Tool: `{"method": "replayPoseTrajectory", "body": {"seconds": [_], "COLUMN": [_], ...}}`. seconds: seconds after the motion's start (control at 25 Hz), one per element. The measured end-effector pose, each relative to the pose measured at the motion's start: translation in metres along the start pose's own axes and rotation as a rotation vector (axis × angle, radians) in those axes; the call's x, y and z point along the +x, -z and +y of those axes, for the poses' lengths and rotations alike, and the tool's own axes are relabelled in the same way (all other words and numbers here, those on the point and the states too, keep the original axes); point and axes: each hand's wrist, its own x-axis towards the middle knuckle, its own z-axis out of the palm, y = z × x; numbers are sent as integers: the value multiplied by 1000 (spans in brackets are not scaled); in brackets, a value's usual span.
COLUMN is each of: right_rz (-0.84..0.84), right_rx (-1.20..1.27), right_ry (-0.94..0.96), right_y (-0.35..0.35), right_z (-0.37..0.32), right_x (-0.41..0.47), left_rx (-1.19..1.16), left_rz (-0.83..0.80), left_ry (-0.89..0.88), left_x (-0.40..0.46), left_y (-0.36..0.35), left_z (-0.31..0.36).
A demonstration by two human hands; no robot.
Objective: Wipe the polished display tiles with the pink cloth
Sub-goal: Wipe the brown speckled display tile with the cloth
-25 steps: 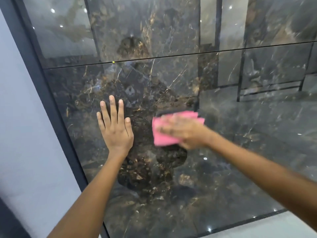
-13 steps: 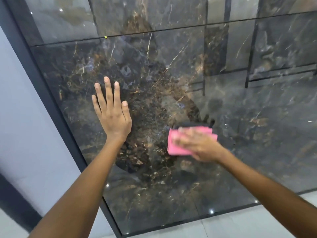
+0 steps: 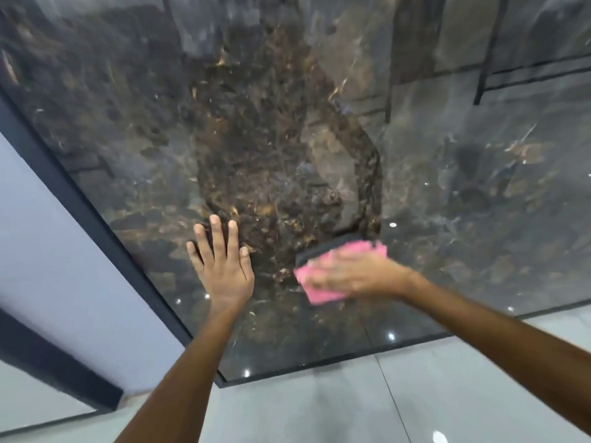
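The left hand [image 3: 224, 270] lies flat with straight fingers on the dark tile [image 3: 463, 219], while beside it the blurred right hand [image 3: 348, 274] presses the pink cloth [image 3: 319, 290] against the tile's lower part.

The left hand [image 3: 224, 270] lies flat, fingers spread, on the dark polished tile [image 3: 463, 203] while the blurred right hand [image 3: 348, 273] presses the pink cloth [image 3: 323, 290] beside it.
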Motion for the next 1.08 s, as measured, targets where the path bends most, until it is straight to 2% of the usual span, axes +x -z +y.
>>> {"method": "replayPoseTrajectory", "body": {"seconds": [0.04, 0.12, 0.16, 0.2, 0.24, 0.28, 0.32, 0.36, 0.4, 0.44, 0.52, 0.56, 0.6, 0.64, 0.68, 0.76, 0.8, 0.84, 0.88, 0.96, 1.04, 1.08], "right_rz": [129, 411, 518, 532, 422, 235, 50, -82, -117, -66, 266, 358, 362, 312, 190, -213, -385, -376, -296, -96, 153, 219], "right_rx": [-1, 8, 25, 26, 29, 9, -28, -31, -42, -36, 23, 66, 74, -52, -170, -182, -177, -164, -100, -112, -18, 46], "right_ry": [-165, -666, -933, -1103, -1135, -967, -636, -358, -231, -263, -653, -834, -859, -745, -525, 66, 214, 255, 243, 87, -288, -426], "right_y": [12, 24, 18, 3, -19, -39, -52, -61, -65, -61, -50, -49, -52, -67, -89, -132, -137, -138, -137, -123, -120, -123], "right_z": [29, 67, 61, 38, -1, -43, -78, -98, -100, -89, -63, -56, -59, -76, -104, -172, -190, -195, -188, -156, -135, -145], "right_x": [-4, -15, -21, -27, -33, -40, -51, -59, -58, -43, 6, 27, 41, 47, 43, 8, -8, -18, -27, -29, -18, -10], "left_rx": [-4, -21, -23, -22, -22, -22, -24, -27, -28, -29, -32, -39, -49, -58, -59, -30, -7, 7, 14, 26, 16, 4], "left_rz": [24, 66, 80, 96, 108, 113, 112, 108, 105, 103, 111, 115, 114, 111, 107, 89, 79, 74, 74, 103, 127, 130], "left_ry": [7, -2, -8, -14, -20, -20, -20, -21, -24, -28, -34, -45, -56, -66, -77, -85, -79, -70, -61, -53, -38, -22], "left_x": [-2, 1, 1, -1, -2, -3, -3, -3, -3, -2, -3, -4, -4, -5, -6, -13, -20, -29, -40, -57, -60, -59], "left_y": [-4, -8, -9, -11, -12, -12, -12, -12, -12, -11, -11, -12, -12, -12, -12, -14, -15, -18, -21, -29, -35, -36], "left_z": [0, 1, 1, 1, 1, 1, 1, 1, 1, 1, 2, 1, 0, -2, -5, -7, -6, -4, -1, 4, 6, 6]}}
